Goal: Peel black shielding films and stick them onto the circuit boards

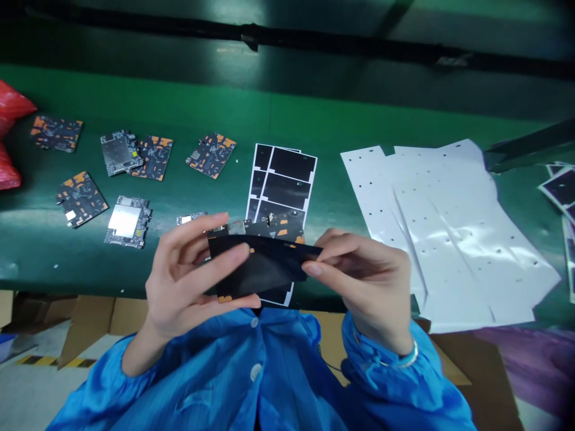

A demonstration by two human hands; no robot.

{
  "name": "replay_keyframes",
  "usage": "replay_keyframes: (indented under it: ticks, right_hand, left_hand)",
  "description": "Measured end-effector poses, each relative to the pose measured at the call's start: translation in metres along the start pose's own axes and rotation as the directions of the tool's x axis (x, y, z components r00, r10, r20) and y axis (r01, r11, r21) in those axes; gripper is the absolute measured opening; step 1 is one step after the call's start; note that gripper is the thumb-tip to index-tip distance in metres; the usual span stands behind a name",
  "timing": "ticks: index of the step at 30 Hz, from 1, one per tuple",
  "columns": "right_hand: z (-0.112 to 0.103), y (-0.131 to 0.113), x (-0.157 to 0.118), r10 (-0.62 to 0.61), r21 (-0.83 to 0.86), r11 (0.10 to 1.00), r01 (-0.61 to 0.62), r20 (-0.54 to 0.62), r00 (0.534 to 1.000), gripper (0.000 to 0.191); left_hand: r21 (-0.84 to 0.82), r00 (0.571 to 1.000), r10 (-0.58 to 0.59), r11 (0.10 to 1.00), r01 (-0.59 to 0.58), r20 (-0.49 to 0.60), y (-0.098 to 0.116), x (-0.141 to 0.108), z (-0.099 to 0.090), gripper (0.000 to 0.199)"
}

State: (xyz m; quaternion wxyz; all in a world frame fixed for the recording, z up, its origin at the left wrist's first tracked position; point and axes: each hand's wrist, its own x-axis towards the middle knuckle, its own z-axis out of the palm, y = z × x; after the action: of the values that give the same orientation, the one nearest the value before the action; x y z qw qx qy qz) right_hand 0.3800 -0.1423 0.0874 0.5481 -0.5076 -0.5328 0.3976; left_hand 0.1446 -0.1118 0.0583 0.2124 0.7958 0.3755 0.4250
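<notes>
My left hand [193, 269] and my right hand [359, 275] hold a flexible black film [260, 266] up over the green bench. My left fingers pinch its left part against a circuit board [274, 228], which lies partly behind the film. My right thumb and forefinger grip the film's right corner. Below the hands lies a sheet of black adhesive pads [283, 179], its lower end hidden by the film and my fingers. Several more circuit boards with orange patches and metal shields [81, 199] lie to the left of my left hand.
White perforated backing sheets [449, 233] are piled on the bench to the right. A red plastic bag [11, 114] sits at the far left edge, and more black-padded sheets [559, 188] lie at the right. Cardboard [90, 317] lies below the bench's front edge.
</notes>
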Motion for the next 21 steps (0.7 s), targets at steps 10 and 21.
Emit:
replay_keyframes:
  ticks: [10, 21]
  right_hand:
    - [-0.027, 0.047, -0.013, -0.189, -0.779, 0.563, 0.275, 0.202, 0.961, 0.036]
    - [-0.005, 0.108, -0.034, -0.089, -0.683, 0.656, 0.322, 0.353, 0.931, 0.101]
  left_hand:
    - [-0.12, 0.918, -0.004, 0.991, 0.056, 0.396, -0.03, 0.079, 0.003, 0.04]
    - [0.321, 0.88, -0.173, 0.947, 0.025, 0.442, -0.058, 0.089, 0.018, 0.038]
